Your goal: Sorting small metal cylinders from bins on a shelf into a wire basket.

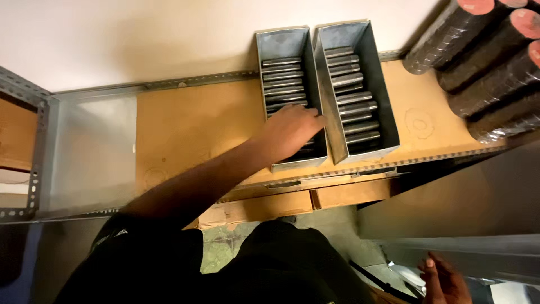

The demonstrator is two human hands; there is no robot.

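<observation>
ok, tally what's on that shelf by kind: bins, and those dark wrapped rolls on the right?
Metal bins: 2, left bin and right bin, both filled with metal rods.
Dark wrapped rolls with red ends: 5 visible, e.g., some cut off by the frame edge.
Total: 7.
The left hand reaches into the left bin.

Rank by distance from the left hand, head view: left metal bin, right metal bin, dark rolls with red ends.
1. Left metal bin: left hand rests inside it.
2. Right metal bin: next bin to the right.
3. Dark rolls with red ends: shelf's far right corner.
</observation>
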